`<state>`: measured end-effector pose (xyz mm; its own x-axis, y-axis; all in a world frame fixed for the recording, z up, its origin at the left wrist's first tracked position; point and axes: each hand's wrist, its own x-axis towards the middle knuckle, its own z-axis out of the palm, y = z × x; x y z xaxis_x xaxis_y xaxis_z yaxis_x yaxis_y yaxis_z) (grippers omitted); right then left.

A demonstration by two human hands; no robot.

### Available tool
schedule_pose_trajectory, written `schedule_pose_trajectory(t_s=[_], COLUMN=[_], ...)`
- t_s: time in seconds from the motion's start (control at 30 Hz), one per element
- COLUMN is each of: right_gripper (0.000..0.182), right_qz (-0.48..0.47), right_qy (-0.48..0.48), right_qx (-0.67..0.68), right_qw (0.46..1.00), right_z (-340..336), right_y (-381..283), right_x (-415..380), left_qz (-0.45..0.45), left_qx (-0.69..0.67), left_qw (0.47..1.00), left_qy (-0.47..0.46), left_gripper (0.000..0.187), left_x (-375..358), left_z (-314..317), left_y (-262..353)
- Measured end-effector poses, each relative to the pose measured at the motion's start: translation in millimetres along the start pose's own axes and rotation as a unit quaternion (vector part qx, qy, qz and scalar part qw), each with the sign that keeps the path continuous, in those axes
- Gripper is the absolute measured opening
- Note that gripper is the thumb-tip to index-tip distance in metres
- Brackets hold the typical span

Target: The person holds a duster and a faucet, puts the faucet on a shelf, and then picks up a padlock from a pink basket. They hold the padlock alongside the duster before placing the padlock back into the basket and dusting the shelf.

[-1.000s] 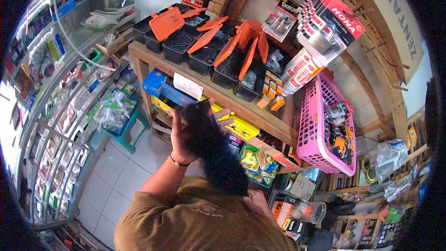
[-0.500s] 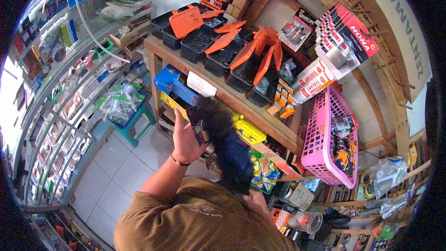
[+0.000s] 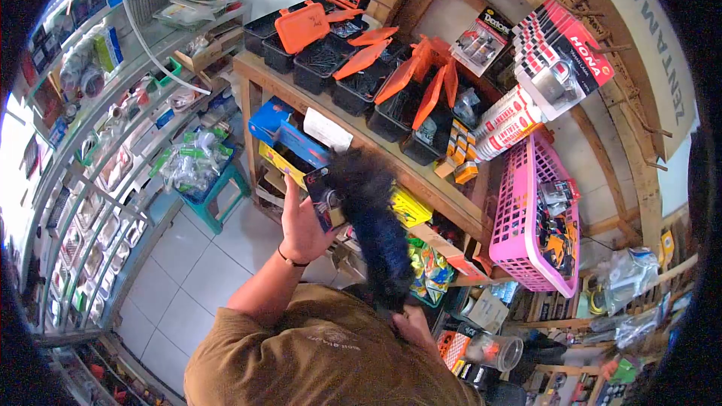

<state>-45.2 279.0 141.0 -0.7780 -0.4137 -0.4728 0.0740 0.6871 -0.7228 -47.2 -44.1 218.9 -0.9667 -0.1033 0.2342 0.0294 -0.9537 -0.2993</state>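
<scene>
In the head view, my left hand (image 3: 302, 219) grips a dark carded package (image 3: 323, 201), its thumb pointing up along the near edge. Small pale print shows on the package, and part of it is covered by a dark, fluffy duster (image 3: 376, 229). My right hand (image 3: 412, 325), low and close to my body, is wrapped round the lower end of that duster; the handle is mostly hidden. The duster's tip overlaps the package and the front of the wooden shelf (image 3: 444, 194). Behind my left hand sit blue boxes (image 3: 289, 135) and a yellow box (image 3: 280, 165).
Black cases with orange lids (image 3: 320, 64) line the shelf top. A pink basket (image 3: 519, 237) of packaged goods hangs at the right, below carded padlocks (image 3: 560, 79). A green stool (image 3: 218, 203) with plastic bags stands left on the tiled floor (image 3: 180, 271).
The duster's upper part has shifted slightly right, uncovering more of the package in my left hand. My left hand has barely moved, and my right hand still holds the duster.
</scene>
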Motion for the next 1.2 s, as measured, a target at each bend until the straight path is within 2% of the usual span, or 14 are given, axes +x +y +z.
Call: schedule_pose_trajectory(t_s=[0.07, 0.13, 0.2, 0.27, 0.33, 0.4, 0.47, 0.53, 0.6, 0.73, 0.77, 0.87, 1.03, 1.2], right_gripper=[0.035, 0.034, 0.033, 0.032, 0.031, 0.031, 0.032, 0.032, 0.032, 0.032, 0.031, 0.031, 0.03, 0.028], right_qz=[-0.157, -0.097, -0.035, -0.08, -0.089, -0.099, 0.006, -0.081, -0.161, -0.049, 0.03, -0.169, -0.087, -0.05], right_qy=[-0.076, -0.032, 0.008, 0.028, -0.004, -0.031, 0.043, 0.001, -0.036, -0.015, 0.007, -0.075, 0.013, -0.056], right_qx=[-0.185, -0.109, -0.033, -0.099, -0.115, -0.13, -0.065, -0.112, -0.155, -0.132, -0.114, -0.214, -0.138, -0.176], right_qw=[0.967, 0.989, 0.999, 0.991, 0.989, 0.986, 0.997, 0.99, 0.974, 0.99, 0.993, 0.959, 0.987, 0.982], right_z=[-5.5, -1.7, 1.2, 3.9, 0.4, -0.6, 1.0, -3.2, -3.0, 0.2, 1.3, -3.9, 2.8, -4.0], right_y=[0.0, -3.0, -0.6, 0.6, -11.0, -15.7, -4.4, 10.5, 6.1, -10.4, -12.5, 1.8, 19.2, 14.7], right_x=[-0.5, -3.4, -4.6, -2.5, -9.7, -12.2, -8.7, -7.9, -13.1, -20.1, -21.4, -17.3, -20.4, -32.5], left_qz=[-0.008, -0.008, 0.037, 0.04, -0.019, -0.019, 0.035, 0.065, -0.011, 0.048, 0.007, -0.004, 0.0, -0.063], left_qx=[0.241, 0.246, 0.162, 0.217, 0.223, 0.221, 0.139, 0.275, 0.205, 0.118, 0.021, 0.239, 0.011, 0.195], left_qw=[0.967, 0.964, 0.983, 0.97, 0.971, 0.971, 0.985, 0.948, 0.976, 0.988, 1.0, 0.97, 0.998, 0.966], left_qy=[-0.087, -0.099, 0.081, 0.099, -0.08, -0.089, 0.1, 0.144, -0.068, 0.091, 0.009, -0.034, 0.055, -0.157], left_gripper=[0.086, 0.086, 0.089, 0.09, 0.084, 0.083, 0.085, 0.086, 0.082, 0.085, 0.085, 0.077, 0.086, 0.084], left_x=[7.4, 4.3, -2.0, -2.3, 1.4, -2.0, -6.7, -7.4, -3.2, -6.8, -6.9, -5.5, -4.9, 4.8], left_z=[-5.7, -8.8, 4.9, -3.6, -6.8, -4.7, 1.8, -0.3, -3.2, 5.4, 1.5, 4.5, 4.5, -14.6], left_y=[1.4, 0.6, -5.3, -2.4, -1.0, -4.8, -7.9, -8.6, -10.1, -13.6, -7.5, -12.5, -15.1, -13.5])
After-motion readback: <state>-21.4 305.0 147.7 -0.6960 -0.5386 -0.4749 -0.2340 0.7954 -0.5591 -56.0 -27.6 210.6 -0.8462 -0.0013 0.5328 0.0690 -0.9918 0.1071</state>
